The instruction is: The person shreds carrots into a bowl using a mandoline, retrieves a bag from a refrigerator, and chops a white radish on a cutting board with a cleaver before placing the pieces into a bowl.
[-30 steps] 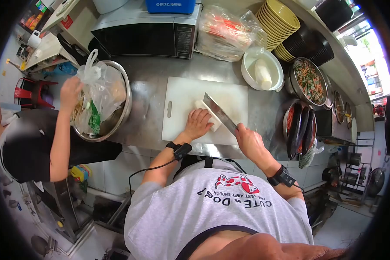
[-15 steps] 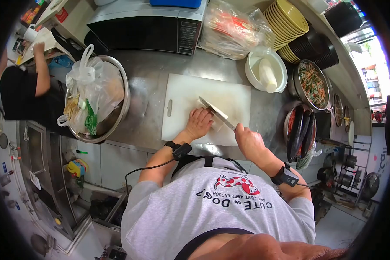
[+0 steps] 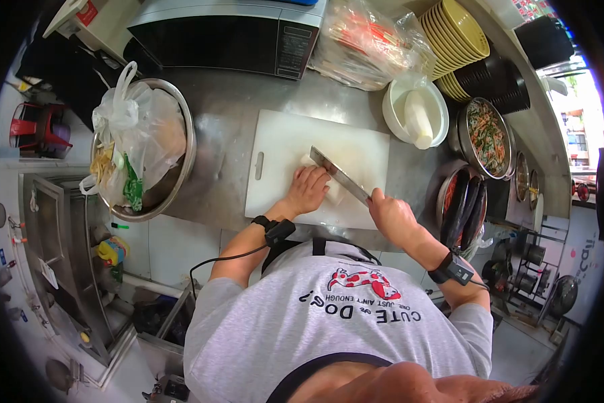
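The table [image 3: 221, 121] carries everything in reach, with the microwave [image 3: 214, 40] along its far edge. The board [image 3: 282, 131] lies at the middle of the near edge. At the table's left end stands the basin [image 3: 192, 134], a knotted bag [image 3: 141, 121] inside it. A co-worker's arm, visible beyond the basin half a second ago, is now out of view. That leaves the bag untouched and only this person's two hands in sight over the table. The bowl [image 3: 394, 114], holding a white radish [image 3: 418, 121], sits toward the far right corner; dark eggplants [image 3: 457, 211] lie in a pan nearer the right edge.

The knife [image 3: 342, 176] slants across the middle of the board, its pose little changed, so the cutting appears to stay at one spot. The right hand [image 3: 392, 213] has its fingers closed around the handle. The left hand [image 3: 306, 191] has its fingers curled over the white piece [image 3: 333, 191], pinning it to the board just beside the blade. Hand and blade partly hide the piece, so whether the edge touches it I cannot tell.
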Available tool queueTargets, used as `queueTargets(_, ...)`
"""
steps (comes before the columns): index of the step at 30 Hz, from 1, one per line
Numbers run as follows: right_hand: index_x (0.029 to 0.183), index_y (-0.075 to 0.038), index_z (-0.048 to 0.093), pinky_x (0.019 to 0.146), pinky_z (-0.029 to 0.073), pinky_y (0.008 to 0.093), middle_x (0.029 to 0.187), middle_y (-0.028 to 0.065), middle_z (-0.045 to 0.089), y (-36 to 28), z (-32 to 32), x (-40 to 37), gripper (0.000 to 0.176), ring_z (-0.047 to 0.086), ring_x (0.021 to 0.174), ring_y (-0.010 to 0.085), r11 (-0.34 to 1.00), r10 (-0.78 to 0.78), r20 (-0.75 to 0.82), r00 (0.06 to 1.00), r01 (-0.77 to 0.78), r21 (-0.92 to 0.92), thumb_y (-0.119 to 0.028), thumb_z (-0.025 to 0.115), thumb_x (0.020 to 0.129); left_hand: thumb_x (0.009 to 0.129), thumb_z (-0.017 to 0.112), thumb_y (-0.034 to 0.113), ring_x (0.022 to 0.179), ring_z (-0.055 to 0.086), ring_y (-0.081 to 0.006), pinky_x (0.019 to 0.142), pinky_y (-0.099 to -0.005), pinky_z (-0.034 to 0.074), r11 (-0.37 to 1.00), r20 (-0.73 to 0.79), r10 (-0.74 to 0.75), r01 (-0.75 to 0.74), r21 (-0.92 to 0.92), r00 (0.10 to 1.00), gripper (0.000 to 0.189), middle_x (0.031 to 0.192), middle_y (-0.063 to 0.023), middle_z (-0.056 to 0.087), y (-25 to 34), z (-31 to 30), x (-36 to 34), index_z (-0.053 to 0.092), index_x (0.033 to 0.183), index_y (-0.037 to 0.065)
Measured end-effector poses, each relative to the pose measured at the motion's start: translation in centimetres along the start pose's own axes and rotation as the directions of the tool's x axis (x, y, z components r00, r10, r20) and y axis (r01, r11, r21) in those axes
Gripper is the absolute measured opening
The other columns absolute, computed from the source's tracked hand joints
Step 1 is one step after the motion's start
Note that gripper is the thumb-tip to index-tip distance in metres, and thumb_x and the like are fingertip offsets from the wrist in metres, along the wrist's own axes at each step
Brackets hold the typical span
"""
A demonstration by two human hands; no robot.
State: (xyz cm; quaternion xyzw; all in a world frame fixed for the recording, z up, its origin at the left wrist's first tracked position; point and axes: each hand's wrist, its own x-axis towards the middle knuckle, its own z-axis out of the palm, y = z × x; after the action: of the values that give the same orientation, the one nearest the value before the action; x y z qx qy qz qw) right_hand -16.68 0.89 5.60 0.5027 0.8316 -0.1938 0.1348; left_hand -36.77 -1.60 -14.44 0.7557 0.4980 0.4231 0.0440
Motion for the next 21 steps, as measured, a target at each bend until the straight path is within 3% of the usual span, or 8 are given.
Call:
queueTargets(11,0.09,-0.001,0.046,0.058,0.052,0.0503,0.067,0.0206,0.063,-0.4,1.1,2.0,0.025,0.063,0.063,0.0413,1.0,-0.004,-0.017,1.0,0.004,-0.003,-0.025,0.051,0.096,0.074,0.066,0.015,0.113,0.044,-0.0281,0.096,-0.0463,0.033,0.999,0.012,0.035,-0.036,0.009,0.999,0.031,0.118,-0.0079,0.05,-0.3,0.3,-0.2,0.058,0.104,0.01)
queueTargets(14,0.091,-0.002,0.045,0.058,0.052,0.0497,0.069,0.02,0.063,-0.4,1.9,1.9,0.024,0.064,0.064,0.0406,1.0,0.007,-0.02,1.0,-0.007,0.012,-0.025,0.05,0.097,0.075,0.067,0.017,0.113,0.044,-0.0283,0.096,-0.0466,0.032,0.999,-0.017,0.036,-0.036,0.007,0.999,0.031,0.119,-0.0081,0.05,0.2,0.2,-0.3,0.059,0.104,0.01)
queueTargets(16,0.092,-0.002,0.046,0.059,0.052,0.0494,0.07,0.0199,0.064,-0.1,2.0,2.2,0.024,0.064,0.065,0.0402,1.0,-0.01,-0.033,0.999,0.01,0.002,-0.025,0.049,0.097,0.075,0.068,0.023,0.109,0.046,-0.0288,0.096,-0.0476,0.031,1.0,0.048,0.019,-0.02,0.003,0.999,0.036,0.116,-0.0086,0.051,0.2,-1.7,0.4,0.059,0.106,0.01)
queueTargets(17,0.091,-0.002,0.046,0.059,0.052,0.0497,0.07,0.0199,0.064,-0.1,2.3,2.0,0.025,0.064,0.065,0.0408,1.0,-0.019,-0.046,0.999,0.019,-0.012,-0.026,0.05,0.096,0.08,0.065,0.035,0.108,0.047,-0.0301,0.095,-0.0487,0.031,0.999,-0.012,0.054,-0.054,0.005,0.998,0.042,0.116,-0.0103,0.053,-0.1,-2.7,0.7,0.057,0.113,0.009)
queueTargets(19,0.09,-0.001,0.047,0.059,0.052,0.0501,0.07,0.0199,0.064,-0.3,2.6,2.0,0.027,0.064,0.065,0.0414,1.0,-0.02,-0.05,0.999,0.019,-0.016,-0.028,0.051,0.096,0.087,0.056,0.048,0.116,0.047,-0.0318,0.098,-0.0515,0.031,0.989,-0.317,0.138,-0.113,0.097,0.938,0.05,0.123,-0.0119,0.054,1.6,-6.2,5.9,0.057,0.117,0.008)
queueTargets(21,0.091,-0.002,0.047,0.06,0.052,0.0496,0.072,0.019,0.064,-0.4,2.5,1.7,0.026,0.065,0.066,0.0406,1.0,-0.021,-0.046,0.999,0.022,0.014,-0.028,0.05,0.096,0.089,0.048,0.06,0.13,0.04,-0.0322,0.104,-0.0546,0.027,0.984,0.061,0.174,-0.175,0.018,0.983,0.062,0.137,-0.0124,0.047,2.4,-10.2,12.4,0.056,0.12,0.006)
